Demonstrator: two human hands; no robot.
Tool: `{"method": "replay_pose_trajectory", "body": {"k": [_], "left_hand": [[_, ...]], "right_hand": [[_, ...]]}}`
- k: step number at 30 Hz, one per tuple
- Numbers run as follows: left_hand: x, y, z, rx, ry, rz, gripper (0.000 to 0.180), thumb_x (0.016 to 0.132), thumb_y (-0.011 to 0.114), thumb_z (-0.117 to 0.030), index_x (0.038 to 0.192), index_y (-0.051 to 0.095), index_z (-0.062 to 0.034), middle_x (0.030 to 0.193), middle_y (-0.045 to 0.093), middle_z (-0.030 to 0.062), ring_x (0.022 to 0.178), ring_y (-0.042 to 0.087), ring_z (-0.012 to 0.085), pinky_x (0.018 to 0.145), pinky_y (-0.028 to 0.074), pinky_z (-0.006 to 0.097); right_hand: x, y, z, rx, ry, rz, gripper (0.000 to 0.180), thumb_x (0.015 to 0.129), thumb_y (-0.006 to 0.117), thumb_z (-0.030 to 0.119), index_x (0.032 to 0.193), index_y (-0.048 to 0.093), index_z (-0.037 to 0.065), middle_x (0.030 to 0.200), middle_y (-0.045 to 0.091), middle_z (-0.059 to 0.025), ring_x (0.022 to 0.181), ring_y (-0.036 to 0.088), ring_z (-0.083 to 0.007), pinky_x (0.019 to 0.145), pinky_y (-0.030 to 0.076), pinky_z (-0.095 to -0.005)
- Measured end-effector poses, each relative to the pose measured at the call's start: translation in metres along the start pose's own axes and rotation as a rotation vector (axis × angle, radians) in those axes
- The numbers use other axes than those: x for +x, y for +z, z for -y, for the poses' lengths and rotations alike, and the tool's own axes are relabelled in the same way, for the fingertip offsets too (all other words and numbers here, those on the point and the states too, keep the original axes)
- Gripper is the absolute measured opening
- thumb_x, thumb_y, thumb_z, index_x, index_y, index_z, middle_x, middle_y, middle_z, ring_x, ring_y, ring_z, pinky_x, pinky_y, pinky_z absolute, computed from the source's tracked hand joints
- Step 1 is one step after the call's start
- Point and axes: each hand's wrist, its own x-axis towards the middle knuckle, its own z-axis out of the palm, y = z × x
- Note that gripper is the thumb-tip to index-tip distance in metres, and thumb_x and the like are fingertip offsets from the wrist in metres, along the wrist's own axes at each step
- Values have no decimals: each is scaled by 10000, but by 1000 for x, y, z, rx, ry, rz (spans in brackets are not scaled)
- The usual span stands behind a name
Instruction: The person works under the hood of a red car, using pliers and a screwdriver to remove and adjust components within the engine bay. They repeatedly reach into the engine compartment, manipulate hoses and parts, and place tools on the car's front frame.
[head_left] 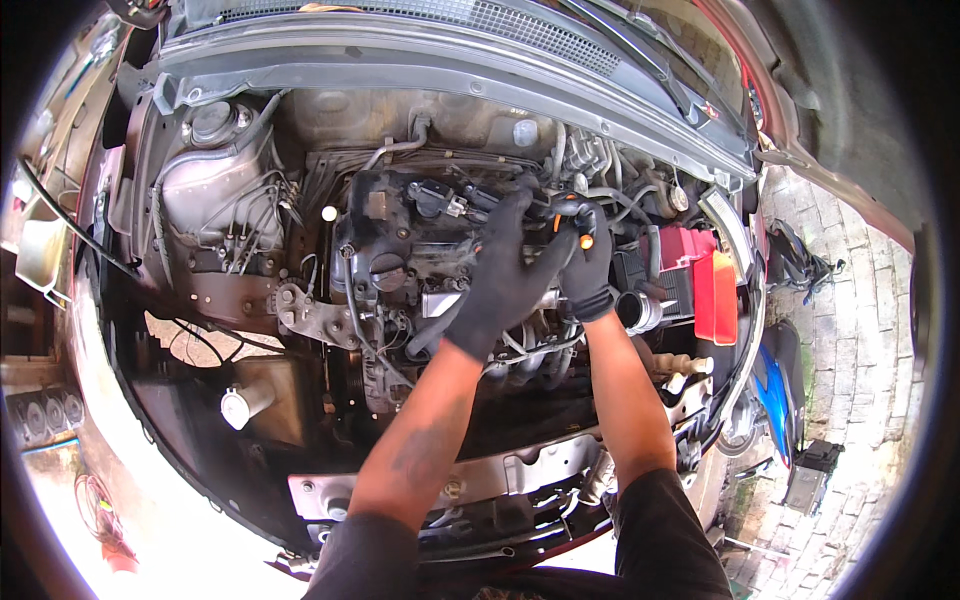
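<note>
Red battery cover, white coolant cap, blue motorbike on paving at right.

Two gloved hands over the engine bay: left hand and right hand. One orange-handled tool, one round black filler cap, one red battery cover, one white reservoir cap near the left edge.

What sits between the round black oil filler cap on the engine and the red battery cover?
In the head view, both gloved hands lie between the oil filler cap and red battery cover: left hand, then right hand holding an orange-tipped tool.
</note>
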Motion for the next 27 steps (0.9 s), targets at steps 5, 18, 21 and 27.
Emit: {"method": "replay_pose_trajectory", "body": {"k": [5,18,21,27], "left_hand": [[38,44,1,59,51,240,822,834,896,-359,1442,489,14,1289,618,221,1201,618,314,1029,500,441],[40,52,3,52,77,139,738,847,873,-333,1378,517,37,1180,650,270,1089,652,409,960,522,485],[45,49,-2,116,144,272,813,855,865,-313,1454,461,58,1232,647,285,1147,648,410,1006,510,482],[48,45,-7,138,60,229,847,858,864,-325,1475,440,71,1282,634,310,1196,634,421,1050,486,489]], "right_hand": [[5,-37,-21,-262,-33,190,381,902,655,78,1273,617,-1,1144,688,-153,1051,664,-282,950,518,-422],[0,-64,-2,-394,111,577,510,845,800,213,1276,640,-8,1154,699,-249,1091,684,-416,926,539,-459],[9,-70,2,-536,180,775,450,855,792,206,1223,663,-17,1139,710,-240,1093,681,-418,929,534,-470],[12,-66,9,-438,-19,639,403,846,784,179,1175,672,-23,1136,699,-245,1102,654,-428,970,505,-494]]}}
